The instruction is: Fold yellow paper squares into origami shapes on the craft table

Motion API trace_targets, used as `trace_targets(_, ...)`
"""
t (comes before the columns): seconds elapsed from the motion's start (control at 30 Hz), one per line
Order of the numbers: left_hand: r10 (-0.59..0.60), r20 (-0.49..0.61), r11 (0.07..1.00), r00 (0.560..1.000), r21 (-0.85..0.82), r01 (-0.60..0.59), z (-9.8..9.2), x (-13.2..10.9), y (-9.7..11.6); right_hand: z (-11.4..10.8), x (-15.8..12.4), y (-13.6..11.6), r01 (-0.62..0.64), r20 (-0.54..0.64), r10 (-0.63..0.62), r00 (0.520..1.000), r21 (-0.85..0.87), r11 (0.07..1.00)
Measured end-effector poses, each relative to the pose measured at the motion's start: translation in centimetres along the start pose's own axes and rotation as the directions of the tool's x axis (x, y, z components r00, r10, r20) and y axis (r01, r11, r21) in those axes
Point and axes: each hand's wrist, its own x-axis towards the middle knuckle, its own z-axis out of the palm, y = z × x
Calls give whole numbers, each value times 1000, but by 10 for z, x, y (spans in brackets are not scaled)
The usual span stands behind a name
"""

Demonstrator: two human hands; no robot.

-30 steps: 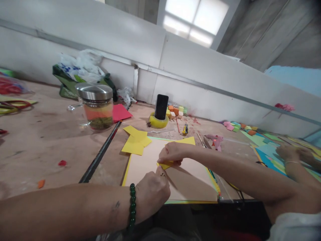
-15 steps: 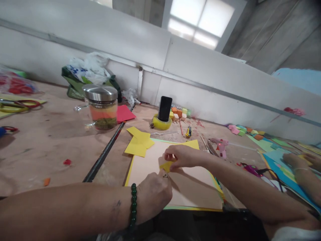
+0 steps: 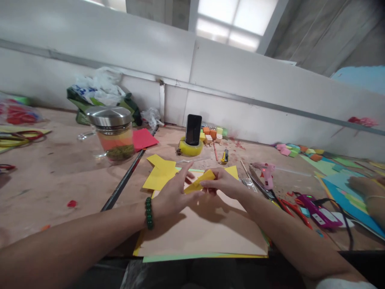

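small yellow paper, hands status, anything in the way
Right hand pinching small yellow paper above pale sheet. Left hand open, close by, contact unclear. Pink glue gun right of sheet, not blocking.

Matt paper piece (image 3: 197, 184), shiny metal lid (image 3: 110, 116)

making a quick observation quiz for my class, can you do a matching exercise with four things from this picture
Things
1. phone
2. glue gun
3. glass mug
4. small yellow paper piece

Colours, places and states
A. closed with a metal lid
B. pinched in the right hand
C. propped up in a yellow stand
D. pink

Right pairs: 1-C, 2-D, 3-A, 4-B
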Motion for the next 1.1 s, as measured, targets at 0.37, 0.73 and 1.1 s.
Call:
trace_targets(0.37,-109,282,921,953,390,-10,-5,1,9,-11,10,12,-62,-25,58,998,-193,979)
trace_targets(0.73,104,549,546,829,666,-509,3,-5,8,-11,6,12,-87,-76,50,996,-627,774)
trace_targets(1.1,45,574,542,818,674,-502,1,-6,16,-31,14,9,-54,75,104,992,-486,872)
